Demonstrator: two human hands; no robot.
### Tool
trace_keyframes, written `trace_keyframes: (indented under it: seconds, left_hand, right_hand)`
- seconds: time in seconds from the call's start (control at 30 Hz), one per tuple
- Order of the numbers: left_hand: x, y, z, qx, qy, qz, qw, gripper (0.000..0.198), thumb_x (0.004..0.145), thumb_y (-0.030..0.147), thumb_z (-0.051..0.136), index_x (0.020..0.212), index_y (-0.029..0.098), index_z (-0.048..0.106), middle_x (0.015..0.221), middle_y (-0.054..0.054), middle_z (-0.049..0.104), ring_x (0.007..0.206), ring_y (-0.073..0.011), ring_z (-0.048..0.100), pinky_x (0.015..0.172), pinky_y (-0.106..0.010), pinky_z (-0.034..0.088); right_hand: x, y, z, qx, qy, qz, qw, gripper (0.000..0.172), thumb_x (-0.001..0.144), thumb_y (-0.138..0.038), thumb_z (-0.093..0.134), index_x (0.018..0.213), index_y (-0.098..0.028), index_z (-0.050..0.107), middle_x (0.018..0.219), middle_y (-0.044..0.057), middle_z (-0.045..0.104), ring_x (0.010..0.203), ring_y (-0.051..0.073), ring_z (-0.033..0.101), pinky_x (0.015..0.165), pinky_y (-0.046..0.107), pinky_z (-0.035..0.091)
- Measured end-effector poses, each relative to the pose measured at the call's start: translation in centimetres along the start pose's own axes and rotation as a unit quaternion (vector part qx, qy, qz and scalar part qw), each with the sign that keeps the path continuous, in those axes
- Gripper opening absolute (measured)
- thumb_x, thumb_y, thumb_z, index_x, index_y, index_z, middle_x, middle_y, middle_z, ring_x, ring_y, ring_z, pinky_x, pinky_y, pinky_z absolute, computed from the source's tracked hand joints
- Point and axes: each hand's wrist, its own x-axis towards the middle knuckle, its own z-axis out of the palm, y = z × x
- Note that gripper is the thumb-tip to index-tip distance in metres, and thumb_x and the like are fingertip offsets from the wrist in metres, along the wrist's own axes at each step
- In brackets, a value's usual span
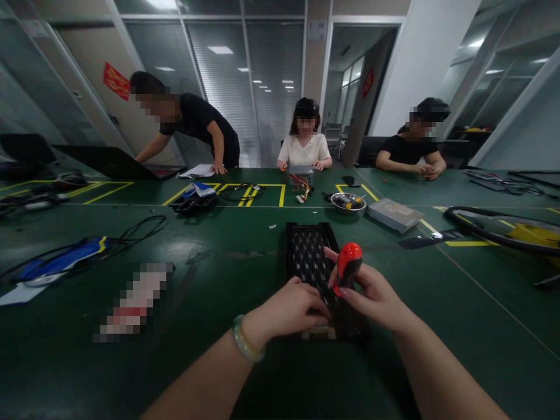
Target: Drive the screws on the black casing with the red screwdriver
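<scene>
Red-black screwdriver upright over black perforated panel, flat on green table; tip hidden, perhaps touching.

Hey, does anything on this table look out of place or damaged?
Nothing looks broken or spilled. The black perforated panel lies flat under the left hand, and the right hand grips a red screwdriver. Only a loose black cable sprawls off to the left.

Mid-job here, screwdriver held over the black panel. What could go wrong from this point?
1. The left hand rests on the black perforated panel, right beside the screwdriver that the right hand grips; a slip could jab its fingers.
2. The hands hide the tip, so its seating can't be checked.
</scene>
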Motion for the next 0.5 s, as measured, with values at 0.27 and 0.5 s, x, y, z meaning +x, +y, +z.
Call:
trace_keyframes:
  seconds: [0.27, 0.5]
  left_hand:
    - [-0.1, 0.2, -0.4, -0.001, -0.007, 0.002, 1.0, 0.015, 0.093, 0.034, 0.063, 0.101, 0.029, 0.074, 0.104, 0.004, 0.074, 0.099, -0.016, 0.063, 0.09, -0.033, 0.027]
    - [-0.3, -0.4, -1.1, -0.02, -0.008, -0.004, 1.0, 0.019, 0.095, 0.038, 0.061, 0.109, 0.035, 0.073, 0.106, 0.006, 0.074, 0.102, -0.0144, 0.063, 0.092, -0.033, 0.027]
  right_hand:
    - [-0.1, -0.1, 0.0, 0.034, 0.036, 0.007, 0.999, 0.015, 0.09, -0.034, 0.06, 0.094, -0.02, 0.065, 0.096, 0.009, 0.069, 0.133, 0.031, 0.047, 0.101, 0.042, 0.046]
    - [-0.3, 0.4, -0.1, 0.042, 0.037, -0.004, 0.998, 0.014, 0.09, -0.029, 0.06, 0.1, -0.021, 0.063, 0.098, 0.008, 0.068, 0.127, 0.03, 0.052, 0.098, 0.041, 0.047]
